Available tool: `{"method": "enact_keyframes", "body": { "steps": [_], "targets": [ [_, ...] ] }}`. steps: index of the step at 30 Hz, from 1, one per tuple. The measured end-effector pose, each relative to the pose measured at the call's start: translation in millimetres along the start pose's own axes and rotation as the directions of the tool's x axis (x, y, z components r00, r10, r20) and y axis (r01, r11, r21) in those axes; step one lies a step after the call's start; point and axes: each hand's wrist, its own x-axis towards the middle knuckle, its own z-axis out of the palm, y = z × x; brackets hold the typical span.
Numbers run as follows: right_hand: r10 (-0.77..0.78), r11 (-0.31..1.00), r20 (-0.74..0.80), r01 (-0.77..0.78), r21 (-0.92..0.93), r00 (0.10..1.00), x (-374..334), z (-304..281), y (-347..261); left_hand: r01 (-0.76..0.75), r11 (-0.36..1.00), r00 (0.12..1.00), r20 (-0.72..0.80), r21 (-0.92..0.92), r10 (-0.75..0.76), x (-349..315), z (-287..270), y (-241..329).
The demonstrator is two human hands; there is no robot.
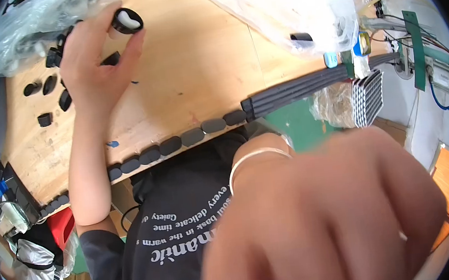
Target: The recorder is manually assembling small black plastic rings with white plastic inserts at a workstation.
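At the upper left, my left hand (90, 64) holds a short round black cap (138, 29) between thumb and forefinger. The cap's open end faces up, with a curved white piece inside. Beneath that palm lies another black piece (111, 59), partly covered by the hand. My right hand (325, 211), wearing a pale bracelet at the wrist, looms large and somewhat blurred at the lower right. Its knuckles are bent, while its fingertips are out of sight, so whatever it may touch is hidden.
Several loose black caps (49, 84) lie on the wooden table (189, 61) left of my left hand. Clear plastic bags (276, 3) cover the far side. Dark padding (170, 145) lines the near edge. Cables and a green strip (415, 49) stand at the right.
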Motion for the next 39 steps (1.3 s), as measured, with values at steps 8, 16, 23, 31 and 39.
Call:
{"method": "enact_keyframes", "body": {
  "steps": [8, 16, 23, 31, 39],
  "targets": [
    [-0.089, 0.943, 0.122, 0.123, -0.31, 0.989, 79.6, 44.3, 81.3, 0.03, 0.999, 0.993, -0.117, -0.013, -0.031, 4.8, -8.1, -0.2],
    [0.087, 0.657, 0.403, 0.252, -0.711, 0.911, 101.5, 40.6, 115.6, -0.025, 1.0, 0.987, -0.157, 0.015, 0.027, 5.7, -13.0, -6.4],
    [0.105, 0.62, 0.34, 0.206, -0.757, 0.935, 95.4, 40.2, 119.8, -0.083, 0.996, 0.991, -0.101, 0.04, 0.086, 5.5, -9.0, -10.8],
    [-0.03, 0.52, 0.476, 0.42, -0.743, 0.879, 90.4, 38.2, 126.2, -0.136, 0.987, 0.986, -0.085, 0.082, 0.143, 3.9, -4.4, -11.0],
    [-0.098, 0.495, 0.429, 0.418, -0.762, 0.898, 85.6, 44.2, 133.8, -0.126, 0.989, 0.99, -0.058, 0.073, 0.131, 4.4, -4.6, -7.5]
  ]
}}
